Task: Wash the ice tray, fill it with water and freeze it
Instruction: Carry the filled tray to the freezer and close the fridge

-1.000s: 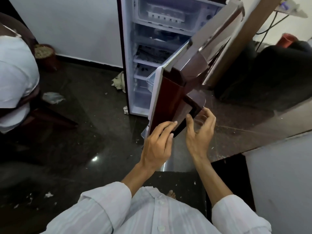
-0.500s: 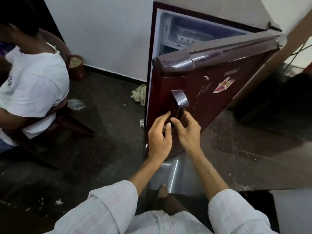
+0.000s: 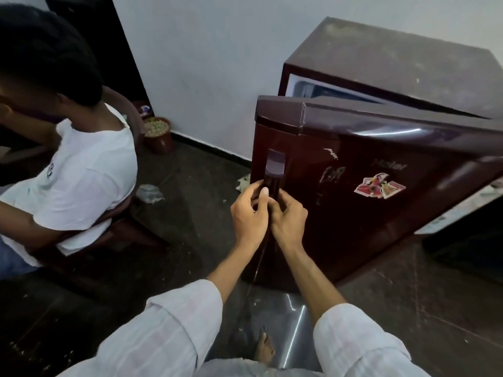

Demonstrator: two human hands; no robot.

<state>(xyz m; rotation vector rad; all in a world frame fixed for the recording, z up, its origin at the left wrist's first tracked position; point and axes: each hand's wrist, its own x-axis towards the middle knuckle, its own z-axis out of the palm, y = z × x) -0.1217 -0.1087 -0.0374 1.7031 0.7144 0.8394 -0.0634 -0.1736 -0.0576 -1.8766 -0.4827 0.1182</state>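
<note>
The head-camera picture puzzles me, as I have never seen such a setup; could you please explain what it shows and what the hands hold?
There is no machine here: a person wears a wide-angle camera on the head, so this single picture looks forward and down as they do. The left hand and right hand both grip the lower end of the door handle on a dark red fridge door. The door stands ajar; a narrow gap at its top shows the pale inside of the fridge. A sticker is on the door's front. On the floor stands a pot by the wall. Another person in a white T-shirt sits at the left. The ice tray is not in view.
</note>
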